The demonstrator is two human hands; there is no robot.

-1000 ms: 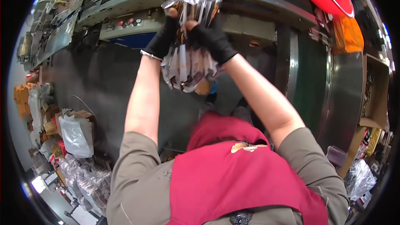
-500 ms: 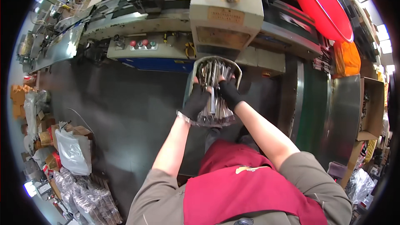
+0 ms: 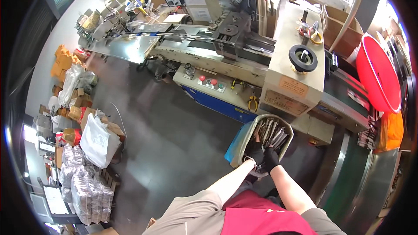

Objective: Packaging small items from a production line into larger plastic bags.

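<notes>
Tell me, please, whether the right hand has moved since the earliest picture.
Yes, downward in the picture: the right hand, level with the button panel before, now sits below it.

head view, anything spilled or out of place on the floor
No spill shows near the bin. Slightly odd: a thin pale strip curls over the floor beside the white plastic sheeting, looking stray and untidy.

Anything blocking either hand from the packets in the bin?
Nothing visible: the left hand and right hand are both within the bin, right at the silvery packets. What lies beneath the hands is hidden.
</notes>
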